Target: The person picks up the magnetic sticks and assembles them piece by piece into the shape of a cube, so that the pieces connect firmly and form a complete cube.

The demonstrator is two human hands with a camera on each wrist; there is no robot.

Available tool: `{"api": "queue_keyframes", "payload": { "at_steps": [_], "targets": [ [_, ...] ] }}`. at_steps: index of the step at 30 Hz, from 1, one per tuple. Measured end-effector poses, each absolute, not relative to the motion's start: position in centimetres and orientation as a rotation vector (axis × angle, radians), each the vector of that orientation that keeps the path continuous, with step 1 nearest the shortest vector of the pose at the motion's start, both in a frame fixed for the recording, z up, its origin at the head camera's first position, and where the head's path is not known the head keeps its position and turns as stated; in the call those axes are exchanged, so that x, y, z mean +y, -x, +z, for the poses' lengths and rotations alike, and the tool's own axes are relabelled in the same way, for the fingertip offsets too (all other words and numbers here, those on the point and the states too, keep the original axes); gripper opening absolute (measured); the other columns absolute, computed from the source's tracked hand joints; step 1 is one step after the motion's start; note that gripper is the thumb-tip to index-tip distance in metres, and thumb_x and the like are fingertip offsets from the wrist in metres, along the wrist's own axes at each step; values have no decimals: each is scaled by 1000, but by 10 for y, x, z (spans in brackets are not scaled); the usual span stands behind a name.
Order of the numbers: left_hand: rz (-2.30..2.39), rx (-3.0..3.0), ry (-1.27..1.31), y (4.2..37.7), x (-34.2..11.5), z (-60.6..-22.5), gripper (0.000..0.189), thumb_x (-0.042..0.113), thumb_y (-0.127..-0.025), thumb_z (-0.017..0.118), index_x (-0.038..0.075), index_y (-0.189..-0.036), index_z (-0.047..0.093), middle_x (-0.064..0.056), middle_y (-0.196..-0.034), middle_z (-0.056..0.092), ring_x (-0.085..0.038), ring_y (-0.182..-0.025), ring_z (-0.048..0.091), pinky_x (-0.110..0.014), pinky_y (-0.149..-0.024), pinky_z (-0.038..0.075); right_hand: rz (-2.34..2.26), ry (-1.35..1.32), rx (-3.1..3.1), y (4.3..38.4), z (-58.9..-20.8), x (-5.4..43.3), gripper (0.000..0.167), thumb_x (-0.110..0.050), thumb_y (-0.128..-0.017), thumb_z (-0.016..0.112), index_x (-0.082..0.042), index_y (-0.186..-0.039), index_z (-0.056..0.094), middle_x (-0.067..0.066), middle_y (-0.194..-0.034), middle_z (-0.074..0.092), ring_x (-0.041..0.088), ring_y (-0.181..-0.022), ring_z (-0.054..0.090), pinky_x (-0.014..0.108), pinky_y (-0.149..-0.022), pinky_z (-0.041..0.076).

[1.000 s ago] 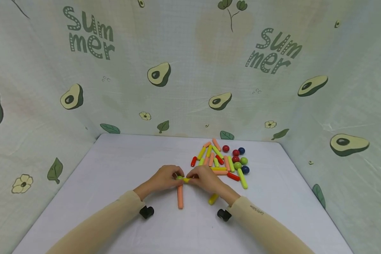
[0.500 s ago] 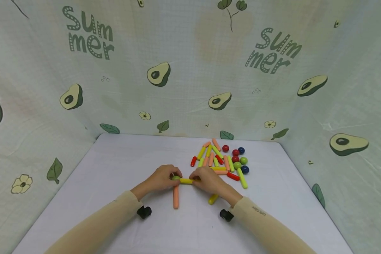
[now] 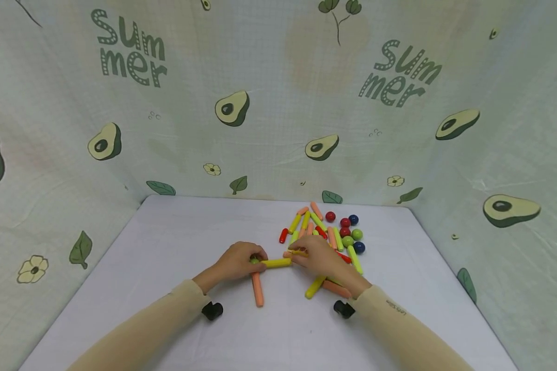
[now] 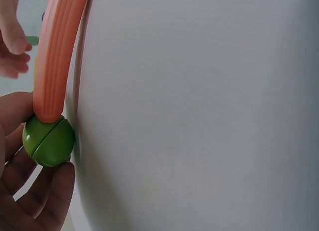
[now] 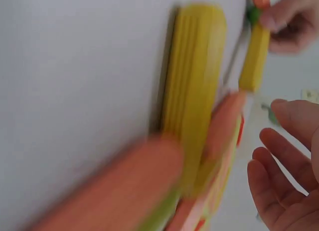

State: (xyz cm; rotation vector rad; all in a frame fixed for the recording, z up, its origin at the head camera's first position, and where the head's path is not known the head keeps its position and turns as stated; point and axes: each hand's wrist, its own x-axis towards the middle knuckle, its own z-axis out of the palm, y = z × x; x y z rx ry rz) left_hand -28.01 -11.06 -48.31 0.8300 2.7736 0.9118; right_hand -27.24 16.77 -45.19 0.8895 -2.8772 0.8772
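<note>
My left hand [image 3: 236,263] grips a small green ball [image 4: 49,141] between thumb and fingers. Joined to the ball are a ribbed orange stick [image 4: 59,57], pointing toward me, and a yellow stick [image 3: 277,263], pointing right. The right hand [image 3: 322,258] is over the near edge of a group of coloured sticks, thumb and fingers spread apart in the right wrist view with nothing between them. A loose yellow stick [image 5: 192,71] and an orange stick [image 5: 114,186], blurred, lie close below that wrist. My right hand and forearm cover part of the group.
Red, yellow, lime and orange sticks lie in a loose group at the back right. Beside them are red balls [image 3: 330,216], blue balls [image 3: 359,248] and green balls [image 3: 356,234]. A patterned cloth [image 3: 278,170] walls the white table [image 3: 185,221] at back and sides.
My right hand has let go of the yellow stick and moved right, toward the loose sticks. The left hand has shifted slightly left with the joined pieces, uncovering more of the yellow stick.
</note>
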Motion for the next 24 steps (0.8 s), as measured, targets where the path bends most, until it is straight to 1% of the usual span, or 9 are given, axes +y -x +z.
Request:
{"api": "queue_keyframes", "payload": {
  "at_steps": [2,5,9,13,15,18,24],
  "targets": [
    [909,2776,-815,279,-111,-482,13,24,-93,84,21,-105,79,15,-92,71,-7,-86,61,-33,-82,54,864,-800,-2882,273,-447,191,24,-15,-98,79,-8,-120,79,5,-114,77,22,-98,67,38,-87,60],
    [898,2784,-796,278,-112,-481,13,25,-93,84,21,-105,79,15,-92,71,-7,-87,61,-33,-83,54,787,-670,-2889,276,-443,231,27,-12,-97,78,-6,-124,77,11,-120,75,29,-103,68,45,-90,61],
    [903,2786,-787,277,-114,-481,14,25,-94,84,20,-106,79,14,-93,71,-7,-87,61,-33,-83,54,663,-514,-2924,280,-445,280,29,-7,-96,78,-4,-124,76,15,-118,73,35,-107,66,53,-92,60],
    [912,2786,-777,277,-116,-481,14,25,-94,84,20,-106,79,14,-92,71,-7,-86,61,-33,-83,54,632,-416,-2966,285,-451,314,30,-6,-95,76,-3,-125,75,18,-121,71,38,-109,65,56,-93,59],
    [910,2792,-769,277,-116,-481,13,25,-94,83,21,-106,79,15,-92,70,-6,-86,61,-33,-83,54,632,-404,-2983,287,-455,324,31,-7,-95,76,-3,-126,75,20,-123,70,38,-109,66,55,-92,59],
    [901,2801,-772,278,-116,-481,13,26,-94,84,22,-105,79,16,-91,70,-6,-86,61,-33,-83,54,646,-433,-3010,290,-461,333,33,-6,-95,77,-3,-127,74,19,-122,70,35,-106,67,53,-91,60],
    [900,2799,-788,278,-118,-480,12,25,-94,83,21,-105,79,15,-91,70,-5,-87,62,-33,-83,55,634,-471,-3006,291,-463,334,32,-4,-93,79,-1,-125,74,19,-120,72,26,-93,67,49,-86,61]
  ]
}}
